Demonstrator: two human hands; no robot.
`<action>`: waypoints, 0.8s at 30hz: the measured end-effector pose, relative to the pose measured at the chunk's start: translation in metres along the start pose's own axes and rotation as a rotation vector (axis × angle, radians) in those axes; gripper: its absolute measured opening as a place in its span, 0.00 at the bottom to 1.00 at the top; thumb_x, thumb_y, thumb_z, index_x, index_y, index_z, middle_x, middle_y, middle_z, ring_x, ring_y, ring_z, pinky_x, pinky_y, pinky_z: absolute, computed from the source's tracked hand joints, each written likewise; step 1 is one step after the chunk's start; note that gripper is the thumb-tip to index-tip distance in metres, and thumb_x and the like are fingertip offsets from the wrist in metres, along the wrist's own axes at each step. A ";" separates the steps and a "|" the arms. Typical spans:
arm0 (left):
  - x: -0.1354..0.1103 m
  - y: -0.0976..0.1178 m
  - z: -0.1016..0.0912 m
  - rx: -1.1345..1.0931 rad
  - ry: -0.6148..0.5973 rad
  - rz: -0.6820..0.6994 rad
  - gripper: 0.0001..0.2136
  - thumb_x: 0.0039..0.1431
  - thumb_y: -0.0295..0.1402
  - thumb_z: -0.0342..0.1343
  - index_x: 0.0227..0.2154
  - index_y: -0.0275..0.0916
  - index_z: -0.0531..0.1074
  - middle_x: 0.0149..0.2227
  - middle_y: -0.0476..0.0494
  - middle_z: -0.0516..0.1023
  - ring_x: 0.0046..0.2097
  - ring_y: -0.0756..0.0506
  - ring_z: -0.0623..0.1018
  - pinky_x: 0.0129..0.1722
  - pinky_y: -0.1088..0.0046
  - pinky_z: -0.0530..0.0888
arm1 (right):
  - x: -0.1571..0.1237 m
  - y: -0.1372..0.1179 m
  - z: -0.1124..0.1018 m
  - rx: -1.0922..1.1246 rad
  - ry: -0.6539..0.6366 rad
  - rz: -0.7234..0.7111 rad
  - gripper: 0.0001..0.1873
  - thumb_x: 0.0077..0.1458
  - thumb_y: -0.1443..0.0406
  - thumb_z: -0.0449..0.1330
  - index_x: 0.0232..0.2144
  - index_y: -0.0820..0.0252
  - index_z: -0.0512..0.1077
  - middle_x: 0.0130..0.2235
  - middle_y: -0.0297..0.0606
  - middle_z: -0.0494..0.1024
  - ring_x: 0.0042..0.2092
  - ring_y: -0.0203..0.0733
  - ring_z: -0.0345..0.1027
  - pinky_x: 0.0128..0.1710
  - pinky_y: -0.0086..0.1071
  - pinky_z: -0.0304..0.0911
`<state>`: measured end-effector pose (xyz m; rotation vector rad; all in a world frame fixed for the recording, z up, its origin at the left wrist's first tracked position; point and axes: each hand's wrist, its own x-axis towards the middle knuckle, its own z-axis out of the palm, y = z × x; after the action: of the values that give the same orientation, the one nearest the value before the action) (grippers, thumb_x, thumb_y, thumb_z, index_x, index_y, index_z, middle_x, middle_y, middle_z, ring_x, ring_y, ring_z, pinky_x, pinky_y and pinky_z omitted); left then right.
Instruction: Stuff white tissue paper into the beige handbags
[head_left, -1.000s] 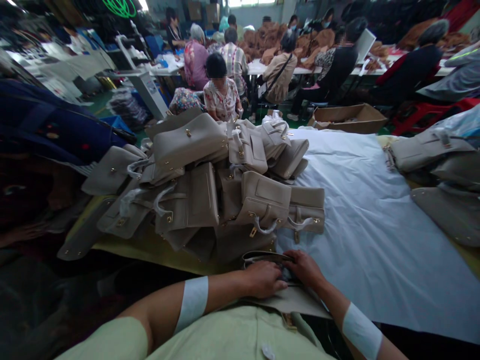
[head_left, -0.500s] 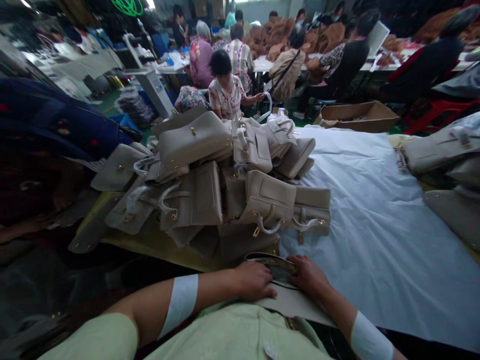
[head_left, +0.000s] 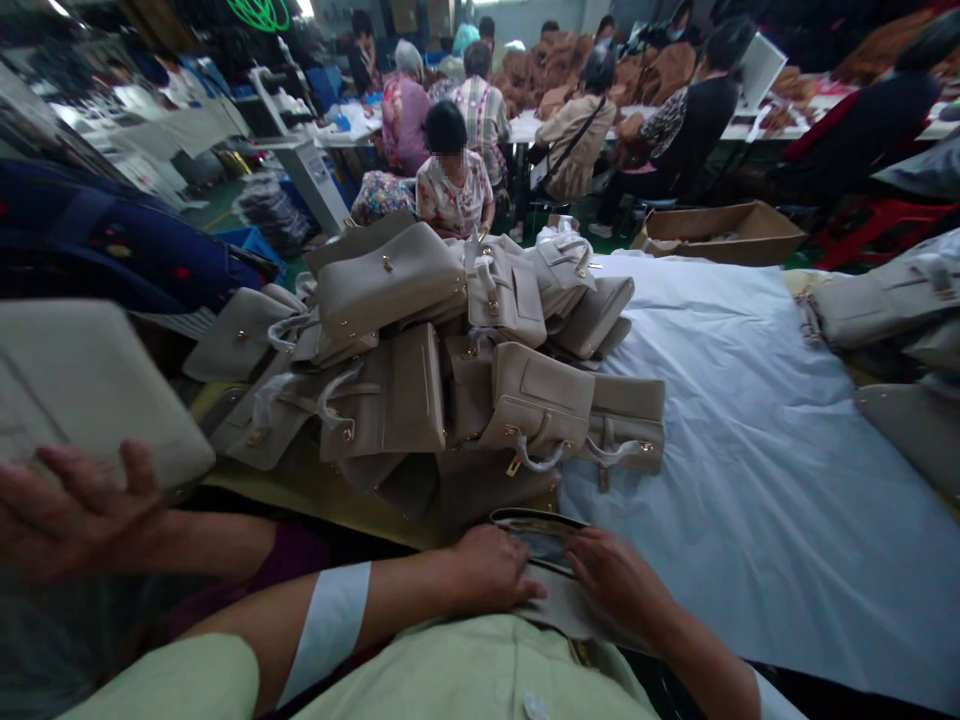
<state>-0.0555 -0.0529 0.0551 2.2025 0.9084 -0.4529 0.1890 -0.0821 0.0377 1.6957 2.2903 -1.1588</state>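
An open beige handbag (head_left: 541, 540) lies against my body at the table's near edge. My left hand (head_left: 491, 570) rests on its left side with fingers curled over the flap. My right hand (head_left: 615, 580) grips the bag's right side near the mouth, fingers bent on the rim. Just beyond them rises a heap of several beige handbags (head_left: 427, 370) with gold fittings.
At the left a co-worker's hand (head_left: 75, 515) holds up a beige bag (head_left: 82, 385). White sheeting (head_left: 750, 430) covers the table to the right. More bags (head_left: 877, 300) lie at the far right. A cardboard box (head_left: 720, 232) and seated people are behind.
A co-worker's hand with a beige bag has come into view at the left. My hands have shifted slightly on the open bag, staying on it.
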 end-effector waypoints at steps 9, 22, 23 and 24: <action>0.012 0.007 -0.005 0.047 -0.178 -0.113 0.36 0.72 0.59 0.45 0.57 0.30 0.81 0.56 0.21 0.82 0.62 0.27 0.80 0.69 0.46 0.65 | 0.019 -0.015 0.016 0.065 -0.415 0.047 0.34 0.68 0.49 0.52 0.61 0.69 0.76 0.63 0.59 0.77 0.64 0.61 0.72 0.65 0.48 0.65; 0.028 0.020 -0.022 0.022 -0.229 -0.158 0.42 0.71 0.63 0.41 0.58 0.27 0.81 0.57 0.19 0.81 0.60 0.25 0.81 0.59 0.50 0.78 | 0.005 -0.013 0.018 -0.116 -0.341 0.258 0.45 0.71 0.42 0.43 0.57 0.79 0.76 0.58 0.70 0.78 0.62 0.70 0.74 0.63 0.54 0.68; 0.028 0.020 -0.021 0.021 -0.219 -0.150 0.42 0.71 0.64 0.42 0.58 0.28 0.81 0.56 0.20 0.81 0.60 0.25 0.81 0.59 0.51 0.78 | 0.003 -0.012 0.020 -0.122 -0.300 0.245 0.44 0.71 0.42 0.44 0.57 0.79 0.76 0.58 0.70 0.79 0.61 0.70 0.74 0.62 0.55 0.68; 0.028 0.020 -0.020 0.030 -0.222 -0.151 0.42 0.71 0.64 0.42 0.58 0.29 0.81 0.56 0.21 0.82 0.60 0.26 0.81 0.60 0.51 0.78 | 0.000 -0.012 0.021 -0.122 -0.261 0.234 0.43 0.71 0.43 0.44 0.57 0.78 0.76 0.57 0.70 0.79 0.60 0.70 0.75 0.61 0.55 0.69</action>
<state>-0.0211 -0.0351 0.0636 2.0686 0.9541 -0.7704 0.1708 -0.0956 0.0288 1.6085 1.9105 -1.0945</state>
